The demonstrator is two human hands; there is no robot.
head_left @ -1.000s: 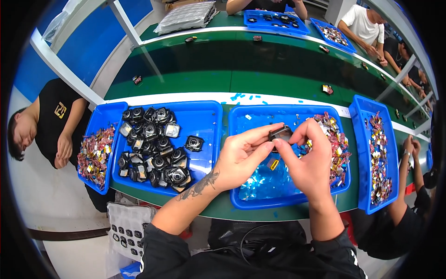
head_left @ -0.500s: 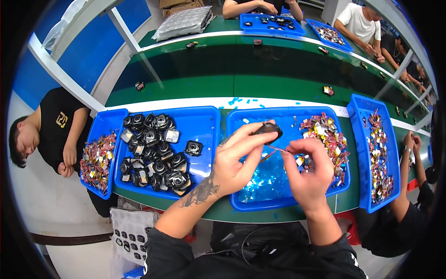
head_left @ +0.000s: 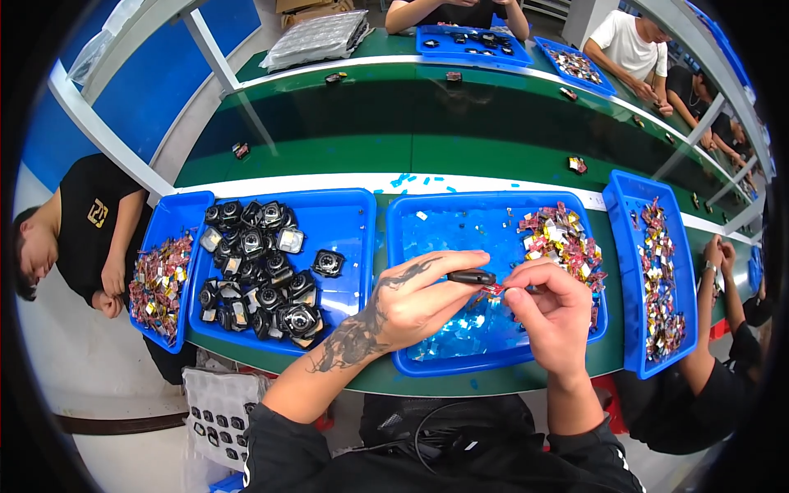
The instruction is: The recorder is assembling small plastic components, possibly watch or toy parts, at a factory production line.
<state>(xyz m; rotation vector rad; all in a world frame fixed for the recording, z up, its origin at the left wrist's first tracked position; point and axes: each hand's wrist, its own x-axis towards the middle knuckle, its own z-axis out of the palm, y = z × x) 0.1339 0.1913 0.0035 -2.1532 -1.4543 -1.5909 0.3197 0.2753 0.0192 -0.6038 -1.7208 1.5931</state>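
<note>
Over a blue tray (head_left: pixel 497 361), my left hand (head_left: pixel 419 300) has its fingers closed around a small rounded black plastic housing (head_left: pixel 472 277). The housing is turned nearly edge-on, so its open side is mostly hidden. A small reddish part (head_left: pixel 493 289) shows at its right end. My right hand (head_left: pixel 549 306) meets that part with thumb and forefinger pinched together; their tips hide most of what lies between them. Beneath the hands, the tray holds shiny blue film scraps (head_left: pixel 448 333) and a heap of small red, white and yellow electronic parts (head_left: pixel 559 238).
A blue tray (head_left: pixel 349 238) of black square housings (head_left: pixel 271 275) stands to the left. Narrow blue bins of small parts flank both sides: a left bin (head_left: pixel 191 215) and a right bin (head_left: pixel 633 329). Beyond the white ledge runs a green conveyor (head_left: pixel 345 131). Several co-workers sit around.
My left hand has lowered the housing and turned it flatter, closer to my right fingertips. The thin wire-like strand seen between the hands before no longer shows. The whole view has shifted slightly.
</note>
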